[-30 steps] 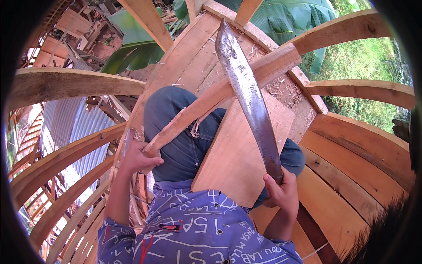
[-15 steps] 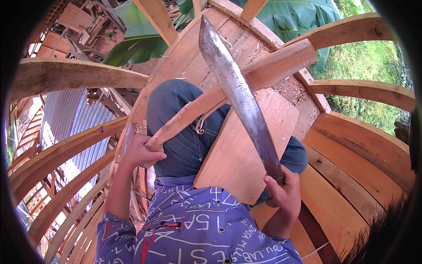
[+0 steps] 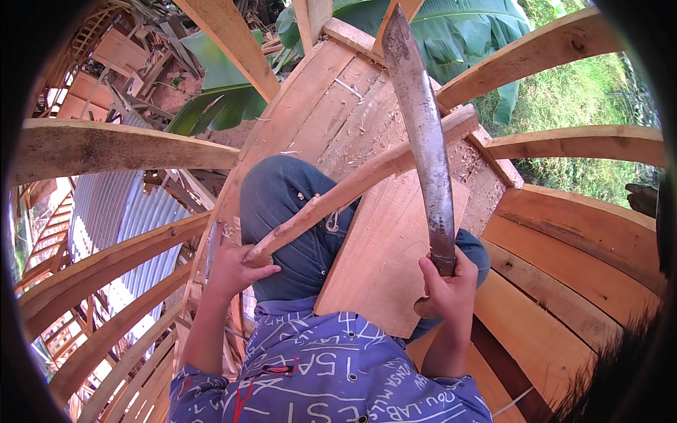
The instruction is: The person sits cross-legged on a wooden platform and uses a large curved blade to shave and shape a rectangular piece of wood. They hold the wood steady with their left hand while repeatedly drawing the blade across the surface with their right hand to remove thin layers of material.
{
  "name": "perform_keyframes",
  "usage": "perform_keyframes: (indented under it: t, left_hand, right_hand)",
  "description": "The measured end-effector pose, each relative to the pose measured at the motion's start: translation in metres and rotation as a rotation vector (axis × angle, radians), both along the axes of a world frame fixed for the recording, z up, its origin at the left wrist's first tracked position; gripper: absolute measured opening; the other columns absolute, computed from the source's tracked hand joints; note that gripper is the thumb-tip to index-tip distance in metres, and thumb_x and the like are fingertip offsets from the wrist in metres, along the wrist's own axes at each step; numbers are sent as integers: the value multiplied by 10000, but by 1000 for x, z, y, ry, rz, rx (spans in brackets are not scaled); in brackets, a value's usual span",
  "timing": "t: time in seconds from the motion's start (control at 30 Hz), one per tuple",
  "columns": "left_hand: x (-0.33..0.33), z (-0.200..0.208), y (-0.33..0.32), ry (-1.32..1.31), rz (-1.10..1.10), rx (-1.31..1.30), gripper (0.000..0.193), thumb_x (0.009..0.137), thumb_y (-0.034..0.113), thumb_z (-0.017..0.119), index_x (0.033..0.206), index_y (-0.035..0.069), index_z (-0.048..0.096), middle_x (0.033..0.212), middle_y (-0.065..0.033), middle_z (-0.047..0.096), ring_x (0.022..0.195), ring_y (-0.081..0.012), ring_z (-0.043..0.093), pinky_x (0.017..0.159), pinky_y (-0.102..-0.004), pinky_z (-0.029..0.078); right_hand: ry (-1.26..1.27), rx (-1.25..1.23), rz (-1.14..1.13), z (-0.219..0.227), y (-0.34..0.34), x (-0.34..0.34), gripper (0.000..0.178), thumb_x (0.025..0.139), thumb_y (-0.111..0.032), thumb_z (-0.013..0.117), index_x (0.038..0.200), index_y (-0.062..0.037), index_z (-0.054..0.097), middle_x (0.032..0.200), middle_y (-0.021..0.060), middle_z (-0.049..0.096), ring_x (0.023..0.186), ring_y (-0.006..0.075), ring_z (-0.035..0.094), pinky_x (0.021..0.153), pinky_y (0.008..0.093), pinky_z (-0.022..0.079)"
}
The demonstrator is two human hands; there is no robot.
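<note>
My left hand point(image 3: 236, 271) grips the near end of a long wooden piece point(image 3: 317, 209), thumb stretched out along it. The piece runs over my raised knee toward the far right, its far part lying on or just above a flat board point(image 3: 384, 254) on my lap. My right hand point(image 3: 451, 287) is closed round the handle of a machete point(image 3: 427, 134). Its long worn blade points away from me and crosses over the wooden piece near its far end. Whether blade and wood touch I cannot tell.
Planking point(image 3: 307, 106) strewn with shavings stretches out ahead. Curved timber ribs point(image 3: 127, 146) rise on both sides, with side planks point(image 3: 557, 282) at right. Corrugated metal sheets point(image 3: 134, 211) and scrap wood lie lower left; a broad green leaf point(image 3: 458, 32) hangs beyond.
The machete has swung to the right and stands more upright in view. The wooden piece has rolled, showing a narrower side, and its far end sits lower and further left.
</note>
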State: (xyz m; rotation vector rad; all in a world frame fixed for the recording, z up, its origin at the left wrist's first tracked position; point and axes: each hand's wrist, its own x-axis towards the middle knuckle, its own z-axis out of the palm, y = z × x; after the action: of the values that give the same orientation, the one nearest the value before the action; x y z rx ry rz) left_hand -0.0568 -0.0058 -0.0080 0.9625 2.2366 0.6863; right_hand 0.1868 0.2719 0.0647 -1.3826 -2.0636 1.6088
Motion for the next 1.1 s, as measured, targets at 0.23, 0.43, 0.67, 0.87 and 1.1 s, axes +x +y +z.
perform_keyframes:
  t: [0.23, 0.43, 0.67, 0.87, 1.1]
  left_hand:
    - [18, 11, 1, 279, -174, 49, 358, 693, 373, 801, 599, 108, 579, 506, -55, 514, 509, -266, 543, 824, -424, 422]
    - [34, 6, -23, 269, -207, 7, 358, 709, 306, 799, 648, 79, 528, 608, -78, 516, 544, -271, 538, 529, -385, 404]
    - [48, -2, -41, 123, -73, -82, 353, 725, 284, 800, 702, 51, 536, 622, -112, 511, 581, -315, 558, 529, -395, 428]
    - [45, -13, -46, 38, -50, -122, 361, 720, 277, 811, 716, 44, 535, 628, -130, 521, 589, -338, 558, 533, -398, 433]
    - [41, -11, -44, 5, -65, -138, 361, 726, 257, 812, 725, 29, 532, 633, -150, 518, 592, -355, 551, 529, -393, 425]
  right_hand:
    - [-1, 563, 172, 1, 2, -18, 204, 691, 1, 693, 879, -14, 616, 670, 124, 595, 565, 226, 625, 537, 307, 476]
    - [-102, 847, 192, -14, 27, -11, 281, 625, 0, 681, 887, -38, 588, 743, 112, 609, 638, 289, 619, 575, 365, 472]
    - [-191, 762, 289, -31, 25, -3, 272, 624, -40, 673, 879, -53, 581, 760, 109, 627, 679, 289, 641, 582, 377, 484]
    - [-174, 757, 322, -36, 16, -9, 211, 650, -75, 692, 834, -68, 588, 714, 94, 618, 657, 271, 636, 564, 378, 477]
    - [-180, 923, 285, -45, 30, -18, 127, 760, -126, 683, 729, -79, 569, 651, 81, 583, 612, 264, 603, 553, 384, 438]
